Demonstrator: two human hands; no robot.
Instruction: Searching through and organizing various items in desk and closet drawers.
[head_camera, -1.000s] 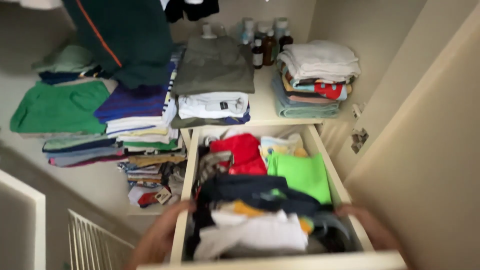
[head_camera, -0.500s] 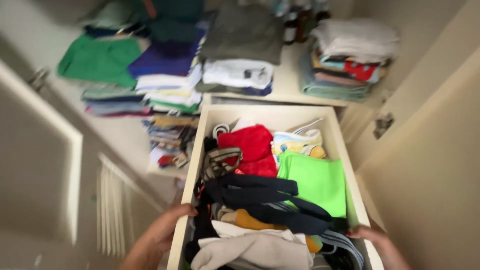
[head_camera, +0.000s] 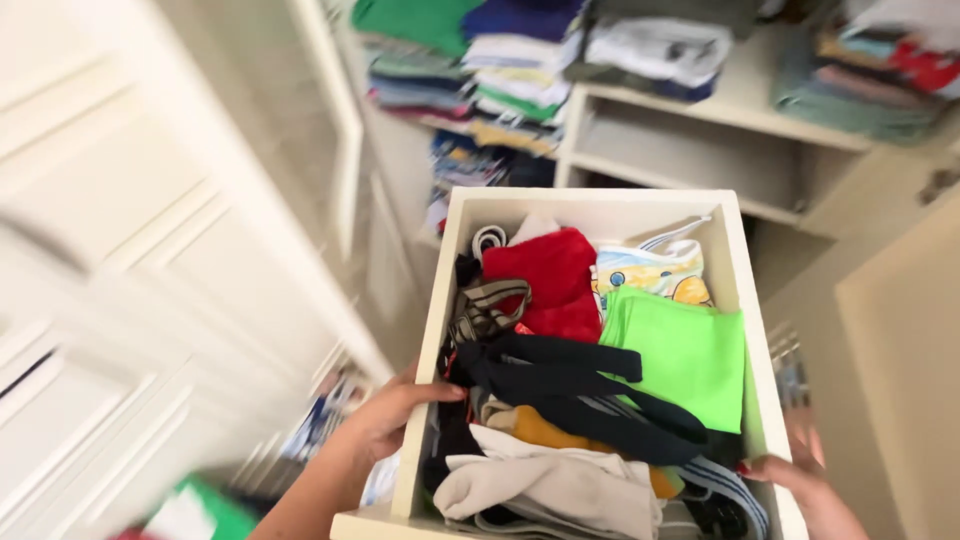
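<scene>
Head view: cream drawer (head_camera: 440, 330) pulled out of its cabinet, held between both hands. Left hand (head_camera: 385, 415) grips the left wall, thumb hooked over the rim. Right hand (head_camera: 790, 470) closes on the right wall, fingers outside it. Between the hands: dark navy garment (head_camera: 570, 385), grey-white cloth (head_camera: 550, 490). Beyond them: lime green top (head_camera: 685, 350), red garment (head_camera: 545, 275). Farther off: shelves with folded clothes (head_camera: 520, 70).
</scene>
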